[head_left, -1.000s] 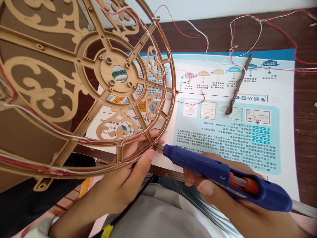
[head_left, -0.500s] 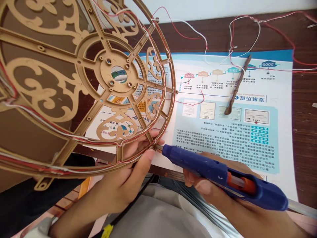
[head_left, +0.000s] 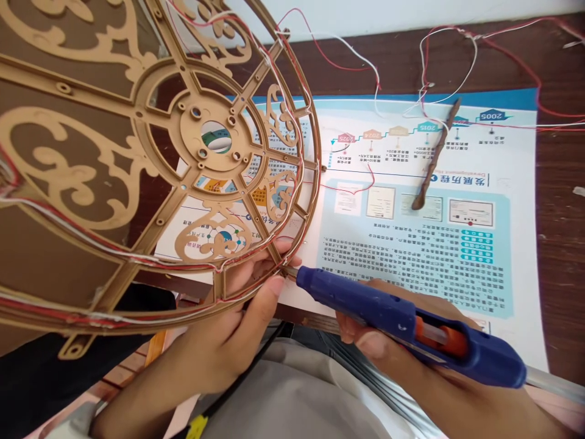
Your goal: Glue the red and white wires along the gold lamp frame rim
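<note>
A round, gold-coloured openwork frame [head_left: 156, 217] with scroll ornaments fills the left half of the view, tilted. Red and white wires [head_left: 219, 266] run along its outer rings. My left hand [head_left: 247, 317] grips the lower right of the rim, thumb in front and fingers behind. In my right hand [head_left: 388, 341] is a blue hot glue gun [head_left: 365, 308], with an orange part and a clear glue stick showing in its body. Its metal nozzle sits at the rim beside my left thumb; whether it touches is hard to tell.
A printed poster [head_left: 411, 256] lies upside down on the dark wooden table [head_left: 562, 256]. On it rests a thin brown stick-like tool [head_left: 432, 161]. Loose red and white wires [head_left: 475, 38] trail across the table's back, below a white wall [head_left: 411, 12].
The view has shifted slightly, so most things appear a little further left. Both hands keep their holds, and the nozzle stays at the same place on the rim.
</note>
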### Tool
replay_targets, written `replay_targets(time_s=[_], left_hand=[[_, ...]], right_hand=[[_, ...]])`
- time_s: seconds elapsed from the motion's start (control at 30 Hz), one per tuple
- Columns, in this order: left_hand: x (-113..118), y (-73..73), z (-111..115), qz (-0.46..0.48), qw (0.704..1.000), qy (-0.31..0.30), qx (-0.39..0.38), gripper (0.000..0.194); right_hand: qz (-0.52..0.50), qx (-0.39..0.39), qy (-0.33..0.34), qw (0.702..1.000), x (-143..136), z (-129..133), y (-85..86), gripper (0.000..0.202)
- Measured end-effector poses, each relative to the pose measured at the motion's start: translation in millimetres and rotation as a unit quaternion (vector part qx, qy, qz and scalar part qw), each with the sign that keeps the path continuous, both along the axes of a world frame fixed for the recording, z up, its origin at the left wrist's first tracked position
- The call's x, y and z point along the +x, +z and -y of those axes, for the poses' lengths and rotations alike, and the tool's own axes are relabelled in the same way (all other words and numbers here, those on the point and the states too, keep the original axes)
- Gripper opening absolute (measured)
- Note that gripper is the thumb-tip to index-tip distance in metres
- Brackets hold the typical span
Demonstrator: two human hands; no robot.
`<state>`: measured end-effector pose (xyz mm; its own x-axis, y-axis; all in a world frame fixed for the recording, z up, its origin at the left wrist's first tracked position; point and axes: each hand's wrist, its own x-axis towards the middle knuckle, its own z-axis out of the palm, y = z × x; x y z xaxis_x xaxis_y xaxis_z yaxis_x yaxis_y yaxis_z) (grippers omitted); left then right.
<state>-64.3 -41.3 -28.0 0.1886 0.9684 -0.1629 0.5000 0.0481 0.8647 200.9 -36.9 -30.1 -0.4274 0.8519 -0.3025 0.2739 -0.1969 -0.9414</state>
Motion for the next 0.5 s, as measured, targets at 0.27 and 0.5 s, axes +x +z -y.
replay_targets(time_s=[0.27,0.5], left_hand=[[0.2,-2.8,3.7,0.016,1.0,0.01,-0.018,0.034],[1.6,-0.6,3.8,-0.003,1.0,0.001,0.008,0.043]], right_hand=[[-0.006,0.04,-0.02,0.999,-3.7,-4.4,3.2,0.032],[0.003,0.044,-0.019,0.999,-3.7,-4.1,2.4,0.035]])
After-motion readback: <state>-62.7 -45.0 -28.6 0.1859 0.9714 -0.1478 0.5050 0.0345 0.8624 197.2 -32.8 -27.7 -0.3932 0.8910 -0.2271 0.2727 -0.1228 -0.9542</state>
